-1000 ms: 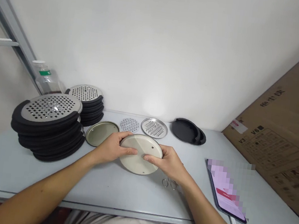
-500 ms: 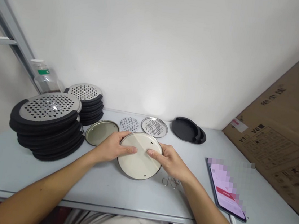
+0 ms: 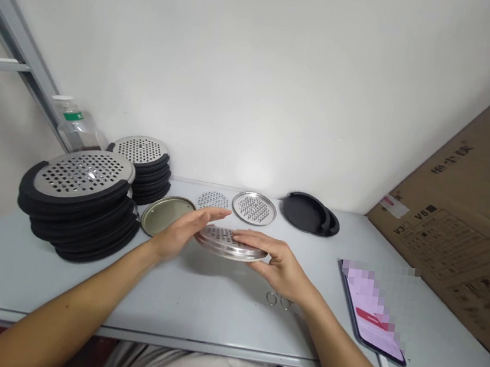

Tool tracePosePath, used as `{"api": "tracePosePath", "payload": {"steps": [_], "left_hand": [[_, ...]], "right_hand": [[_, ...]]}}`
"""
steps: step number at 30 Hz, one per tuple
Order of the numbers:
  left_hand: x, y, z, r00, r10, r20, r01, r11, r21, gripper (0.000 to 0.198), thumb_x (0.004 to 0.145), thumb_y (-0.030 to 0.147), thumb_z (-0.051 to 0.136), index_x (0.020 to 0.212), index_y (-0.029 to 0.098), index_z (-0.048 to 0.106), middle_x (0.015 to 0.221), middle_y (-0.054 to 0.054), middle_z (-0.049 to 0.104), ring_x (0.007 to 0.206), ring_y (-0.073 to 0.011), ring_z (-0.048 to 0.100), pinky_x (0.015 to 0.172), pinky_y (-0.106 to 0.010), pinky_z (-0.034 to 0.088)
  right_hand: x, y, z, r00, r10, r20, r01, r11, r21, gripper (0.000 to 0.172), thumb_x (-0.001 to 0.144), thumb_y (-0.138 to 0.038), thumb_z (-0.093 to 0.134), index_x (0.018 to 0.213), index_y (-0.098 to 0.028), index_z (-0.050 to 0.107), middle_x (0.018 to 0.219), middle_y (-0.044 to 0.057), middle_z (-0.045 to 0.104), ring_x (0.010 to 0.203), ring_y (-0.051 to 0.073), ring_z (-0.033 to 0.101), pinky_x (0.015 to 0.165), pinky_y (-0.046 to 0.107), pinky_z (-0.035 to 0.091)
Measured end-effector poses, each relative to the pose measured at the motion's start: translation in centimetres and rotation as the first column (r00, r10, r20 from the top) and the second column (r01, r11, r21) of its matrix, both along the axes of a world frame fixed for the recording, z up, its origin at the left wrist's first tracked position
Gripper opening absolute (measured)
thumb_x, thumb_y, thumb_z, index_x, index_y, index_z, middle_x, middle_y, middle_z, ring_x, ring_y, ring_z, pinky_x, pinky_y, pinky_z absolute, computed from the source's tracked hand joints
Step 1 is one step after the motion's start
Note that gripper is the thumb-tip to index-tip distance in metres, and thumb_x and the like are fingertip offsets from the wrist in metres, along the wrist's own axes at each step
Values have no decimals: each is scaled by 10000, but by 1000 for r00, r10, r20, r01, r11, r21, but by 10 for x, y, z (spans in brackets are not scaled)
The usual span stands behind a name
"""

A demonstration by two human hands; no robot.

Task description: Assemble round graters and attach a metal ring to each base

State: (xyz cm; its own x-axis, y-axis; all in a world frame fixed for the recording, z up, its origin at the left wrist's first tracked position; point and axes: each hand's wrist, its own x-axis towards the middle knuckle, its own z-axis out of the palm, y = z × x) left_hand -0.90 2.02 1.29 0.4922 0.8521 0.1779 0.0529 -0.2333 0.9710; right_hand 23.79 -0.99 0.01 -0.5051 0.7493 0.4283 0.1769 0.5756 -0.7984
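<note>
A round metal disc (image 3: pixel 229 243) with a perforated top is held almost flat, a little above the grey table (image 3: pixel 194 308). My left hand (image 3: pixel 183 231) grips its left and far edge with the fingers stretched along the rim. My right hand (image 3: pixel 277 265) holds its right side, fingers lying over the top. A shallow metal pan (image 3: pixel 166 215) lies just left of my left hand. Two small metal rings (image 3: pixel 277 300) lie on the table beside my right wrist.
Two stacks of black-rimmed graters (image 3: pixel 78 205) (image 3: pixel 143 168) stand at the left, a plastic bottle (image 3: pixel 74 127) behind them. A small perforated disc (image 3: pixel 212 200), a rimmed perforated disc (image 3: pixel 253 208) and black lids (image 3: pixel 310 214) lie at the back. A phone (image 3: pixel 371 318) and cardboard box (image 3: pixel 466 234) are on the right.
The disc was tilted up with its plain pale underside facing me; both hands have turned it over to nearly flat, so the perforated side now faces up.
</note>
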Motion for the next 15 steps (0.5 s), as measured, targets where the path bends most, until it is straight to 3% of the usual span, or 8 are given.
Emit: {"api": "tracePosePath", "payload": {"steps": [3,6,9,15], "left_hand": [[-3,3,-3,990,-21,-136,16,999,-37,540,868,502,592,1345,257,522,1444,-80,480,1369,-293,380,1126,-452,300],[-4,3,-5,955,-123,-271,119,992,-28,807,705,461,779,1413,293,430,1531,-68,346,1411,-301,308,1133,-438,308],[-4,0,-4,877,-161,-453,203,978,47,981,584,471,847,1439,303,395,1556,-59,291,1434,-324,242,1166,-453,248],[0,-8,-4,773,-110,-624,232,966,117,1039,548,504,844,1454,361,355,1578,-35,231,1444,-331,211,1163,-460,252]], "right_hand": [[1,3,-5,996,40,82,-49,993,109,355,893,-250,619,1245,-296,631,1276,71,641,1217,237,562,1056,453,422],[2,5,-8,984,31,173,-59,985,162,355,876,-221,637,1221,-306,647,1258,76,650,1192,238,582,1072,486,399],[3,3,-8,966,15,257,-52,989,136,388,825,-176,681,1194,-295,666,1277,83,633,1232,249,546,1069,481,402],[3,-5,-7,861,0,508,23,999,-39,675,666,-229,782,1303,-296,570,1558,80,285,1430,300,269,1114,446,346]]}}
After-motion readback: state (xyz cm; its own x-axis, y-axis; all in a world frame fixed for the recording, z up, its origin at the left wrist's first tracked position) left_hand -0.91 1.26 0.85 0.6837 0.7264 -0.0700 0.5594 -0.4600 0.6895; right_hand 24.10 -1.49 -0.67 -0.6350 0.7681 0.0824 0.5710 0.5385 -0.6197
